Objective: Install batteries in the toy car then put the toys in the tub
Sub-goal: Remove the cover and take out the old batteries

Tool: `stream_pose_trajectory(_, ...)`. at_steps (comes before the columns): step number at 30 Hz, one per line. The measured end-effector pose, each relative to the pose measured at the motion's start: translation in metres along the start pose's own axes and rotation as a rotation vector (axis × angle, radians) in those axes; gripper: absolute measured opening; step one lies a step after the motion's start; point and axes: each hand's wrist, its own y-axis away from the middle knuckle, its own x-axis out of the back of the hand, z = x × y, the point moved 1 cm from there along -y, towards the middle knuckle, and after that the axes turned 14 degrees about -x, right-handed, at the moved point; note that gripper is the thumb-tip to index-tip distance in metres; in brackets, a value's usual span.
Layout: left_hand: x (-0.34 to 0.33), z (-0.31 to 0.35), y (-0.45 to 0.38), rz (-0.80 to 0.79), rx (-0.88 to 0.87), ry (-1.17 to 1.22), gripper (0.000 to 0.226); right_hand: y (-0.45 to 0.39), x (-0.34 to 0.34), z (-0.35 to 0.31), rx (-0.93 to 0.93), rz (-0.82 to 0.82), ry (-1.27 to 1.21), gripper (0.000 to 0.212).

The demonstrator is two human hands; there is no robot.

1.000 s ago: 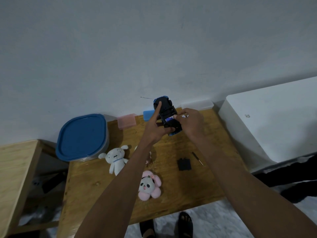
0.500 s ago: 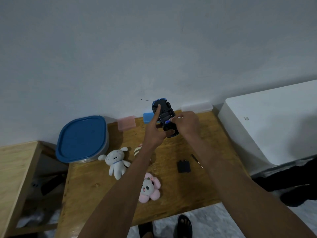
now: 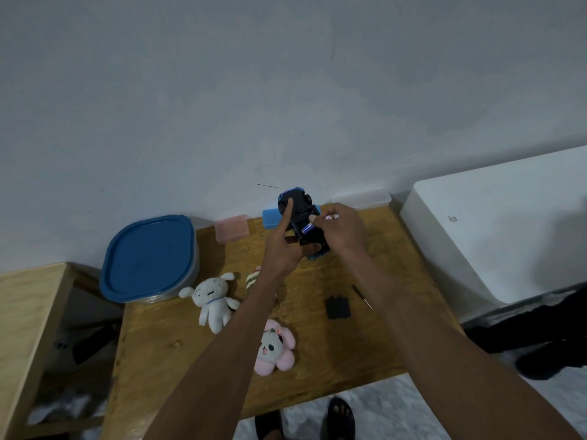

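A black and blue toy car [image 3: 300,214] is held belly-up above the far side of the wooden table [image 3: 317,350]. My left hand [image 3: 284,249] grips it from the left, forefinger stretched along its underside. My right hand [image 3: 341,228] is closed at the open battery bay, pinching a small battery [image 3: 307,229] there. The black battery cover [image 3: 337,307] and a small screwdriver [image 3: 362,296] lie on the table below. A white plush [image 3: 214,304], a pink panda plush [image 3: 274,349] and a small striped toy [image 3: 252,278] lie nearby. The tub with a blue lid [image 3: 149,258] stands at far left.
Pink [image 3: 232,230], blue [image 3: 270,217] and clear [image 3: 362,198] small boxes line the wall at the table's back edge. A white appliance [image 3: 495,223] stands right of the table, a lower wooden shelf [image 3: 28,312] on the left. My sandalled feet [image 3: 340,417] show below the front edge.
Both hands and the car have barely shifted. My right hand's fingers have worked at the battery bay, where the battery shows again after being covered half a second ago.
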Motion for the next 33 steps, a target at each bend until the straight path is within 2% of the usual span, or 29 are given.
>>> stream_pose_trajectory(5,-0.002,0.002,0.001,-0.01,-0.014,-0.013,0.11,0.001,-0.003,0.007,0.073,0.005,-0.046,0.021)
stream_pose_trajectory(10,-0.001,0.002,0.003,-0.019,0.008,-0.023,0.112,0.003,-0.009,0.011,0.043,-0.005,-0.159,0.027)
stream_pose_trajectory(13,0.002,0.0,0.007,-0.033,0.032,0.021,0.112,-0.001,-0.008,0.012,0.028,0.009,-0.206,0.021)
stream_pose_trajectory(18,0.003,-0.006,0.014,-0.074,0.09,-0.001,0.114,-0.007,0.001,0.011,-0.099,-0.089,-0.306,0.023)
stream_pose_trajectory(22,0.002,-0.011,0.02,-0.099,0.113,-0.046,0.114,-0.006,0.01,0.013,-0.105,-0.144,-0.292,0.038)
stream_pose_trajectory(25,0.001,-0.018,0.024,-0.148,0.161,-0.019,0.116,-0.003,0.012,0.018,-0.11,-0.209,-0.342,0.04)
stream_pose_trajectory(29,-0.003,-0.033,0.033,-0.231,0.261,0.038,0.117,-0.003,0.01,0.029,-0.214,-0.317,-0.501,0.025)
stream_pose_trajectory(33,-0.004,-0.053,0.048,-0.307,0.372,-0.017,0.119,-0.005,0.007,0.044,-0.164,-0.312,-0.38,0.009)
